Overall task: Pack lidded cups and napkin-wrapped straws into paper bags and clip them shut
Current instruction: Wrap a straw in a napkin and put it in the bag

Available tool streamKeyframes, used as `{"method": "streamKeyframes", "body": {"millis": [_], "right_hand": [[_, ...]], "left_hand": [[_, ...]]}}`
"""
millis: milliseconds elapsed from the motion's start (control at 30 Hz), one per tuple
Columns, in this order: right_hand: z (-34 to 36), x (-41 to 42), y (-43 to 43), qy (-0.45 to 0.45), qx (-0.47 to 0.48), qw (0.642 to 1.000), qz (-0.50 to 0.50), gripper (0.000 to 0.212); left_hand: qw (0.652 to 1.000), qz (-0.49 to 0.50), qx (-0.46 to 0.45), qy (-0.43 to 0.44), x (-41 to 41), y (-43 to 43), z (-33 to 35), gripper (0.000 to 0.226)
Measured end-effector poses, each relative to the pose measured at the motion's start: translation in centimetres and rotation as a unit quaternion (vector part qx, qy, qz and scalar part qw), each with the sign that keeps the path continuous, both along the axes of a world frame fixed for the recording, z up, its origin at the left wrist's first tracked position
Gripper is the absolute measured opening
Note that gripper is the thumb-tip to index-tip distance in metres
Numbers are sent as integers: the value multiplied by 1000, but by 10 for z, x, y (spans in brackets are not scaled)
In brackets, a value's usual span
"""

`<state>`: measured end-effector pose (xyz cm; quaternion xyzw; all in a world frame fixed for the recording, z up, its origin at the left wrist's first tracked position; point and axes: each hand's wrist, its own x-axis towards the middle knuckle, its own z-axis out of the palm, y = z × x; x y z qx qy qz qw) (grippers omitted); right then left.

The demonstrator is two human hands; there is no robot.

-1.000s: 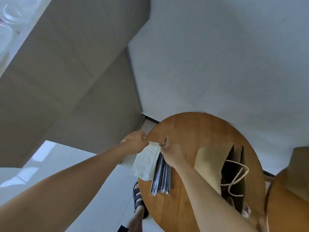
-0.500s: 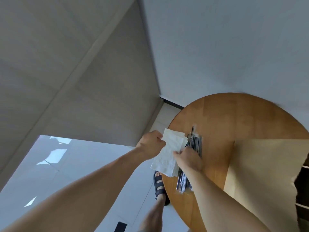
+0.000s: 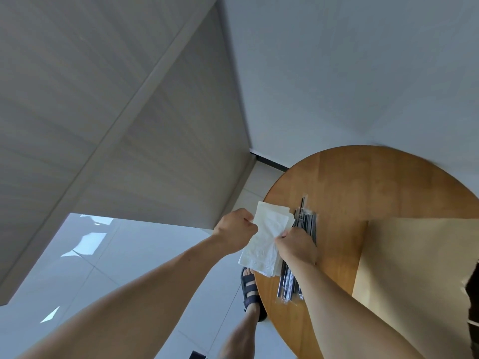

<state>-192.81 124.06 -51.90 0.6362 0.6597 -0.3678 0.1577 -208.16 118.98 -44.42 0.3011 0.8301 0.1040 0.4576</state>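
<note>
Stack of white paper napkins [image 3: 264, 244] lies at the left edge of the round wooden surface [image 3: 363, 182], overhanging it. Left hand [image 3: 234, 230] pinches the top napkin's left edge, right hand [image 3: 296, 246] its right edge. Black straws in clear wrappers [image 3: 308, 224] lie just right of the stack. Brown paper bag [image 3: 414, 268] lies further right.

Inspection of your view: no legible text, label, brand, number or sign. Napkin [image 3: 267, 237]: white, no print readable. Straw wrappers [image 3: 309, 224]: clear, any marking too small to tell. Paper bag [image 3: 414, 255] face: plain brown.
</note>
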Motion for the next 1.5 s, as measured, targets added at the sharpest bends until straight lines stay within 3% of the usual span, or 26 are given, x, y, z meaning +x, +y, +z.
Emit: {"method": "streamKeyframes", "body": {"millis": [233,367,567,767,867,933,1000,1067,1133,1233,1367,1500], "right_hand": [[1,1,1,59,-15,997,-45,16],[11,1,-1,156,-15,982,-108,7],[37,9,1,374,-85,887,-259,20],[56,36,10,459,-120,834,-283,23],[46,58,7,427,-76,839,-330,10],[27,74,0,291,8,912,-288,4],[9,86,-10,119,55,971,-201,14],[-4,94,-19,40,39,986,-158,27],[-10,97,-25,-2,28,991,-130,27],[-14,94,-27,-21,47,993,-106,19],[-14,92,-25,17,26,991,-127,27],[-1,94,-24,60,54,987,-141,18]], "left_hand": [[1000,9,-3,-9,3,1,3,39],[999,33,-6,-19,2,2,4,39],[983,135,25,-120,9,6,11,59],[924,259,43,-279,21,16,17,24],[917,259,49,-300,26,18,17,24],[911,272,51,-306,29,18,17,24],[910,282,48,-301,30,16,16,21],[912,281,41,-297,31,14,15,23],[918,274,33,-285,32,12,11,24],[931,258,27,-258,34,11,9,23],[948,228,29,-222,39,15,10,25],[954,219,44,-200,43,21,17,23]]}}
